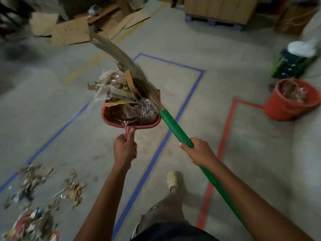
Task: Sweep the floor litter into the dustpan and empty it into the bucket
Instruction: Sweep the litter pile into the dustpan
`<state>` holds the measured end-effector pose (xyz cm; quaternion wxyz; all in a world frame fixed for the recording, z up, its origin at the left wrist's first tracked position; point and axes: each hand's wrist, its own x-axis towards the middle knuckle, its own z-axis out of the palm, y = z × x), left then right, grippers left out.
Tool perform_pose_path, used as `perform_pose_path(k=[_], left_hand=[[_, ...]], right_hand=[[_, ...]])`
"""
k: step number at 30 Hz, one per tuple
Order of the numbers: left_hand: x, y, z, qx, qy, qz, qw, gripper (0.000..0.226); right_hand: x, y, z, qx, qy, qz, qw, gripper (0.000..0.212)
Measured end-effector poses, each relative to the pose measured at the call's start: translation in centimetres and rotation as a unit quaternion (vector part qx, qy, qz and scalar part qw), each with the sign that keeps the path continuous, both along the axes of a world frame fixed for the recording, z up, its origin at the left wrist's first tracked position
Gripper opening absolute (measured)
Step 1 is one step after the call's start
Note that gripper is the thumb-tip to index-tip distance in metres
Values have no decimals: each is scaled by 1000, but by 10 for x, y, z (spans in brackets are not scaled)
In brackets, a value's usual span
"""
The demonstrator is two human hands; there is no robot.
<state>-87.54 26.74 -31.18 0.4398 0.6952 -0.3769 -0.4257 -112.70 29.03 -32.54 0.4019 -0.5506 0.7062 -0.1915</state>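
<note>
Dustpan: red, held out ahead of the person at mid-scene, heaped with litter of paper, card and clear film that overhung its far-left lip.
Broom: green handle running from near right up to the pan; bristles lying across the load, tips curving far left and blurred.
Bucket: orange, on the floor to the far right, well apart from the pan, already holding scraps; bare concrete lay open between the two.
Floor litter: a loose scatter at near left, smeared by motion and cut off by the bottom edge.
Blue tape and red tape: lines marking bays on the floor.
Flattened cardboard: far left. Dark crate: beyond the bucket, its white contents hard to make out.
Left grip: fingers wrapped round the pan's short handle, thumb laid along its top, arm extended forward.
Right grip: fingers curled fully round the broom handle partway along, forearm reaching in from near right.
Clog: cream, on one foot between the arms.
</note>
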Motion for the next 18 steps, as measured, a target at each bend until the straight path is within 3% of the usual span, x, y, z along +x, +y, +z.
perform_pose_path(k=[18], left_hand=[[-342, -244, 8, -38, 1, -282, 959, 47]], right_hand=[[-288, -113, 16, -5, 2, -262, 965, 38]])
